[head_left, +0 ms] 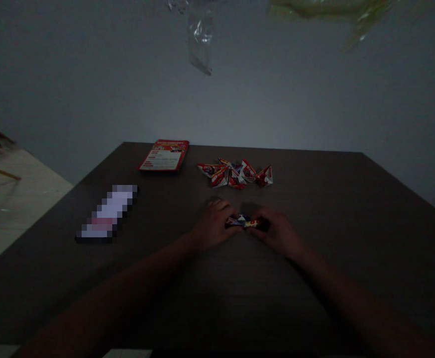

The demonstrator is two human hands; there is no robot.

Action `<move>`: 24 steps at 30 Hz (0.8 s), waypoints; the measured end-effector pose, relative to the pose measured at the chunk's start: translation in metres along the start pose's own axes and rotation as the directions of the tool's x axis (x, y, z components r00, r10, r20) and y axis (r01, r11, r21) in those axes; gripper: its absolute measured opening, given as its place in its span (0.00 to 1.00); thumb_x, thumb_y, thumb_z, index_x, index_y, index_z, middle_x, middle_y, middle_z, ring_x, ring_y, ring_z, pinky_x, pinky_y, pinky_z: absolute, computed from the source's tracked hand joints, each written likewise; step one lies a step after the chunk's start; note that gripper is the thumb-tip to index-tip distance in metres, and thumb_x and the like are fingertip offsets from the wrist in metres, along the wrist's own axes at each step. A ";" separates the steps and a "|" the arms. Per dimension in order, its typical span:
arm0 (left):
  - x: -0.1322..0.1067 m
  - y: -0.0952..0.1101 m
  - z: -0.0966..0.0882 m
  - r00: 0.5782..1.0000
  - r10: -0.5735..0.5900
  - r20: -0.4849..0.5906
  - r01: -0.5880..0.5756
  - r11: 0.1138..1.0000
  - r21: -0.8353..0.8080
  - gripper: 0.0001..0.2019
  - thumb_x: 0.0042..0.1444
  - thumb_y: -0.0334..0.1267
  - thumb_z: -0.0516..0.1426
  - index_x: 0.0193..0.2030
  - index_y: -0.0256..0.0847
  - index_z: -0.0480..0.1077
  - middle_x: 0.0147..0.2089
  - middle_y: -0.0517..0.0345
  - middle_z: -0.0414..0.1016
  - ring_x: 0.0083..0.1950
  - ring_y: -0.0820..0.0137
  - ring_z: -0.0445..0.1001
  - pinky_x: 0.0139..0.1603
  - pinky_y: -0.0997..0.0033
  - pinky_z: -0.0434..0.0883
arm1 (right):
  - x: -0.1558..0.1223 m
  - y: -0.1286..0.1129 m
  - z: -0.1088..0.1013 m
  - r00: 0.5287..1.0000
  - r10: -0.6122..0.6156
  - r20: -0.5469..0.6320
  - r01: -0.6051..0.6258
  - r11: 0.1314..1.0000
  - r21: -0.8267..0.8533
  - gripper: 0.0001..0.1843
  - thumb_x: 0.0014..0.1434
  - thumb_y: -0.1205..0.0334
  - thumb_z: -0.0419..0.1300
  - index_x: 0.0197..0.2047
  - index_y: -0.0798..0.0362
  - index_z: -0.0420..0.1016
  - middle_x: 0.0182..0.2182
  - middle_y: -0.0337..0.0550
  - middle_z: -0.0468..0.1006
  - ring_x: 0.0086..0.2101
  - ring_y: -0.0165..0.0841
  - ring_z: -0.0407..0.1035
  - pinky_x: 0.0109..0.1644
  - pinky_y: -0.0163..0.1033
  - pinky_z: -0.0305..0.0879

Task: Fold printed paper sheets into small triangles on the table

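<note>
My left hand [216, 223] and my right hand [276, 230] meet over the middle of the table [217, 293]. Between their fingers is a small folded piece of printed paper [243, 221], dark with white and yellow patches. Each hand grips one end of it, thumbs on the near side and fingers curled over the far side. Just beyond the hands lies a row of several red and white folded paper pieces [236, 175], triangular and close together. The fingers partly cover the held piece, and the dim light hides its finer details.
A stack of red printed leaflets [165, 155] lies at the back left. Nearer on the left is a phone [109, 211] with a blurred screen. The table's far edge meets a pale wall [217, 109]. Clear plastic [200, 40] hangs above.
</note>
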State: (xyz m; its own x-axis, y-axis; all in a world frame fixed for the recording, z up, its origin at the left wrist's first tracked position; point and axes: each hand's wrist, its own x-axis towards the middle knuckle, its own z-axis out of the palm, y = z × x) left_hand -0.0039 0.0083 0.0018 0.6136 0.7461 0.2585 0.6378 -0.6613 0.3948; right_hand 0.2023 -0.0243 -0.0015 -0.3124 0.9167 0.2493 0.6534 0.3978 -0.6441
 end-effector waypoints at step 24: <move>-0.005 -0.002 -0.004 0.997 0.076 -0.033 -0.081 0.979 -0.188 0.12 0.52 0.37 0.57 0.43 0.38 0.68 0.41 0.53 0.71 0.44 0.65 0.69 0.46 0.66 0.65 | -0.003 -0.001 -0.008 0.988 -0.155 -0.016 0.155 0.988 0.013 0.09 0.54 0.60 0.62 0.39 0.52 0.74 0.35 0.44 0.77 0.36 0.36 0.71 0.43 0.42 0.67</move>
State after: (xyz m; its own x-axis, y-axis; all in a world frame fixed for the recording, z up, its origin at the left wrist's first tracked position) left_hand -0.0098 0.0063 0.0029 0.6446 0.6960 0.3162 0.4874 -0.6928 0.5314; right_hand 0.2088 -0.0270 0.0042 -0.3990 0.8445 0.3572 0.5881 0.5346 -0.6070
